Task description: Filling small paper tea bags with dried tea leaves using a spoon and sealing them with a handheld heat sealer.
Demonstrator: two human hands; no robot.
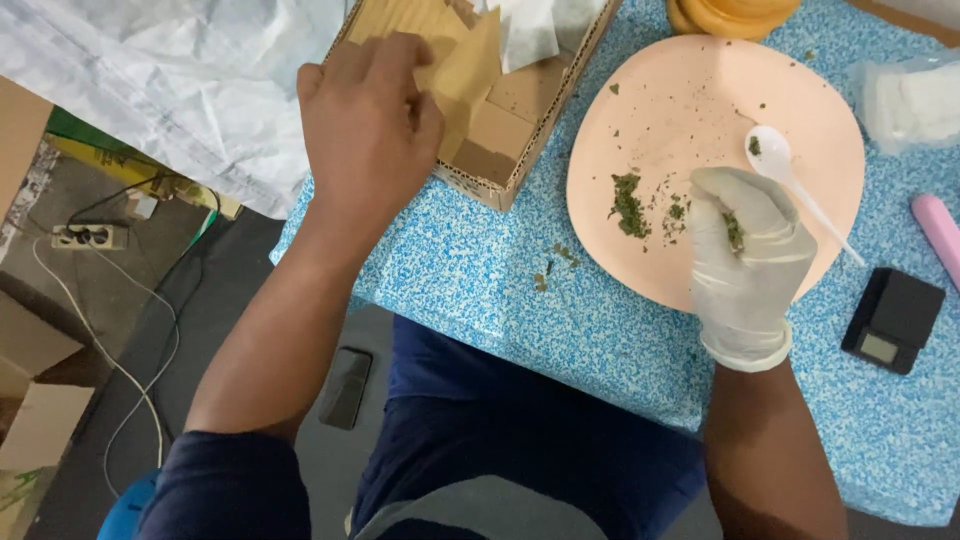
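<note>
My bare left hand reaches into a shallow cardboard box and pinches a small brown paper packet, one of several in the box. My right hand, in a white glove, rests on a round peach plate with its fingers closed on a pinch of dried green herb. A small pile of the same green herb lies on the plate just left of that hand. A white plastic spoon lies on the plate to the right.
The table has a blue speckled cover. A small black pocket scale sits at the right, a pink stick-shaped object beyond it. A clear bag lies far right. On the floor to the left are a power strip and cables.
</note>
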